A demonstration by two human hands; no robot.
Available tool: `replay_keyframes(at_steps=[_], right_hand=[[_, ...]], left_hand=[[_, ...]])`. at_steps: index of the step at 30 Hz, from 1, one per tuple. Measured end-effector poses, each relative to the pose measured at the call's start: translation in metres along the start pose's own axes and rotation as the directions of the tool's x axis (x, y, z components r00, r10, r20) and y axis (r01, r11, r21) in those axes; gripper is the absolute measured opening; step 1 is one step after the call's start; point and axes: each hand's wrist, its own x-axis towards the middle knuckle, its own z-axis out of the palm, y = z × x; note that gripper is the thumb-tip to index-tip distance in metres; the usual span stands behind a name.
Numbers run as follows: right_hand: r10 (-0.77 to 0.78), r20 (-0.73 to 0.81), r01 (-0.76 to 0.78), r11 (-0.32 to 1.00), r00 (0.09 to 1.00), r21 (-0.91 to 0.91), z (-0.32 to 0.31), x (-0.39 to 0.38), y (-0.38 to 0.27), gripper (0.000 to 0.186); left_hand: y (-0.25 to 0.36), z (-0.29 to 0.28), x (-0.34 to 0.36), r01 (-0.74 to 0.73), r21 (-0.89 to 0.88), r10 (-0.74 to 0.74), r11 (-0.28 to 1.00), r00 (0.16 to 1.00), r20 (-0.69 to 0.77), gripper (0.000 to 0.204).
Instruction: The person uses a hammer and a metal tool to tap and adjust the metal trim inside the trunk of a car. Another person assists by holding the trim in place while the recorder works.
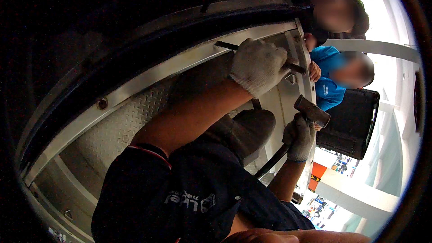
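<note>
My left hand (257, 65), in a white knit glove, is closed around a dark metal rod (294, 67). The rod lies across a pale metal rail (157, 71), and its far end sticks out at the upper left of the glove. My right hand (300, 137), also gloved, grips a hammer high on its dark handle (271, 162), just below the head. The blocky metal hammer head (312, 110) is raised a short way below and to the right of the rod's near end. Both forearms are bare, and dark short sleeves cover my upper arms.
Under the rail lies a diamond-plate metal floor (119, 128), with a bolt (102, 103) in a dark curved seal above. A dark rounded shape (252, 128) sits between my arms. Two other people, one in a blue shirt (326, 87), crouch at the upper right beside a black box (353, 123).
</note>
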Motion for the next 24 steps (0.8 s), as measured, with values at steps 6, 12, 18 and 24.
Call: replay_keyframes(at_steps=[6, 12, 18, 24], right_hand=[[-0.053, 0.102, 0.044, 0.995, 0.993, 0.087, -0.016, 0.008, 0.007, 0.028], [-0.185, -0.023, 0.186, 0.980, 0.982, 0.064, -0.007, 0.014, -0.005, 0.030], [-0.328, 0.084, 0.315, 0.939, 0.941, 0.140, -0.011, 0.015, -0.044, 0.032], [-0.458, 0.160, 0.445, 0.888, 0.874, 0.112, 0.023, 0.019, -0.119, 0.031]], left_hand=[[-0.002, 0.000, 0.005, 0.039, -0.071, -0.038, 0.997, 0.999, 0.005, 0.031], [-0.004, -0.002, 0.010, 0.080, -0.053, -0.081, 0.995, 0.996, -0.025, 0.031], [-0.007, -0.006, 0.012, 0.088, -0.074, -0.089, 0.993, 0.996, -0.009, 0.032], [-0.008, -0.015, 0.027, 0.081, -0.148, -0.103, 0.986, 0.984, -0.147, 0.036]])
